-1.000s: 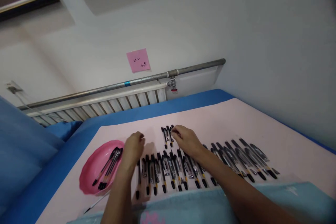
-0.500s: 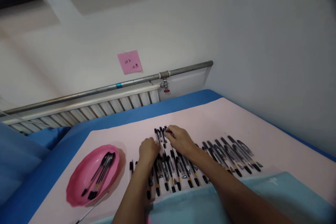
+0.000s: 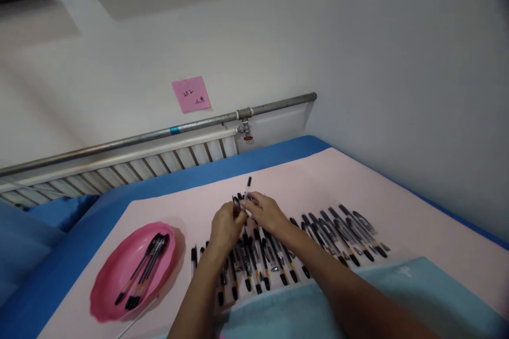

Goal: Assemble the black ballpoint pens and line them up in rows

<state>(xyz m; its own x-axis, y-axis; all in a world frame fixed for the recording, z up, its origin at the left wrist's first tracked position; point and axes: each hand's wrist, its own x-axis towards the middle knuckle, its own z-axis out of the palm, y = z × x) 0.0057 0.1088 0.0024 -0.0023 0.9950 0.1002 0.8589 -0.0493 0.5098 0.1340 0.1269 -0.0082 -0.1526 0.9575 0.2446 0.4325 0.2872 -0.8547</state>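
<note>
My right hand [image 3: 265, 213] pinches a clear-barrelled pen [image 3: 248, 183], whose dark end points up past the fingers. Close beside it, my left hand [image 3: 226, 225] has its thumb and fingers closed near the pen's lower end; what they grip is hidden. Just behind the fingertips lie a few black-capped pens [image 3: 240, 195]. Under and between my forearms spreads a row of clear pens [image 3: 265, 259] with black and yellow ends, with loose caps among them. Another group of pens [image 3: 345, 230] lies to the right.
A pink scalloped dish [image 3: 104, 280] holding several pens sits at the left. A thin white stick [image 3: 137, 319] lies near it. Light blue cloth [image 3: 286, 312] covers the near edge of the pink table sheet [image 3: 302, 177]. A radiator and pipe [image 3: 278, 104] run behind.
My right hand has drawn closer to my left and now holds a pen upright between them. The whole view has shifted slightly.
</note>
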